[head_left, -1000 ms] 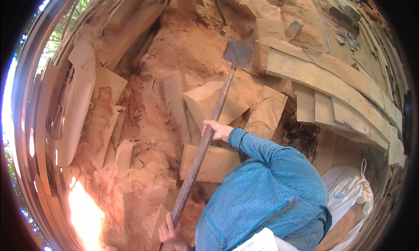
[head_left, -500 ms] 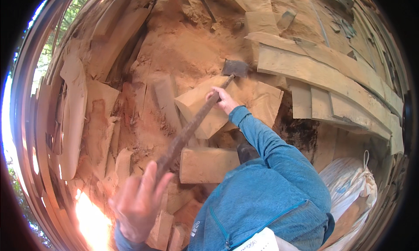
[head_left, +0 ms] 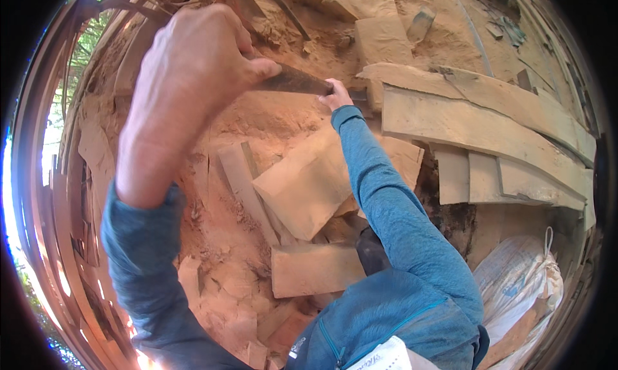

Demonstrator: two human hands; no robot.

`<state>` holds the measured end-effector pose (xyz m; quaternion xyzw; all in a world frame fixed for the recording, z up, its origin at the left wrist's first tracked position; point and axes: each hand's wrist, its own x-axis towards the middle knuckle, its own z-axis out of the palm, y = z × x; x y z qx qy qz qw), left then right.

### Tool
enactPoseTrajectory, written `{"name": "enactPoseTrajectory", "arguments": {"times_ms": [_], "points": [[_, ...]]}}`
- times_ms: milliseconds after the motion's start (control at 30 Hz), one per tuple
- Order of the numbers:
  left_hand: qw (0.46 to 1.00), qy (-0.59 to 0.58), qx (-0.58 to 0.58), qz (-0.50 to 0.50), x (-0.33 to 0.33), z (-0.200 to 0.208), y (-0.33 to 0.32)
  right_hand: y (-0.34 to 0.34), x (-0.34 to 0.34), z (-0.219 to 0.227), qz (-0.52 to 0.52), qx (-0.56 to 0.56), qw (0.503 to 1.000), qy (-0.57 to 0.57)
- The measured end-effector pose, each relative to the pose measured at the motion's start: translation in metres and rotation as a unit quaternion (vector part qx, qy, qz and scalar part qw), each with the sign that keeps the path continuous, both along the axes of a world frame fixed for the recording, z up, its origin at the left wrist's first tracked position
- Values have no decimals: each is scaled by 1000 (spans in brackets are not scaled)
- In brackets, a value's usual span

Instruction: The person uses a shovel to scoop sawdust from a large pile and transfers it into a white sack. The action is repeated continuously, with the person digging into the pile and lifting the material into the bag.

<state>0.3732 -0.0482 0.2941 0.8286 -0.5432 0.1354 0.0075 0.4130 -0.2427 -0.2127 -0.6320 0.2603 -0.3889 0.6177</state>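
Note:
My left hand (head_left: 193, 67) is raised close to the camera, fingers closed around the end of a long dark wooden tool handle (head_left: 293, 82). My right hand (head_left: 336, 94), at the end of a blue sleeve, grips the same handle farther up, near the tool's head. The metal head is mostly hidden behind that hand. The tool hangs in the air above a large pale wooden block (head_left: 309, 183) that lies tilted on reddish sawdust and earth (head_left: 270, 119).
A flat rectangular block (head_left: 315, 269) lies nearer me, among several wood offcuts. Long sawn planks (head_left: 476, 122) are stacked on the right. A white woven sack (head_left: 515, 280) sits at lower right. Slabs and bark line the left edge.
The tool has swung up from the blocks. My left hand rose with the handle's end toward the camera, and my right hand slid up the handle toward the head.

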Motion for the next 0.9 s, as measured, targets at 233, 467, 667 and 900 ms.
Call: {"name": "enactPoseTrajectory", "arguments": {"times_ms": [233, 467, 667, 900], "points": [[996, 77, -37, 35, 38, -65, 36, -25, 34, -65, 71, -189, 976, 75], [971, 150, 138, 125, -61, -189, 125, 14, 12, -117, 145, 671, 726, -37], [928, 304, 74, 204, -103, -261, 186, 40, -23, -175, 148, 656, 739, 22], [709, 631, 67, 307, -167, -386, 190, 29, -75, -238, 146, 689, 706, 70]]}}
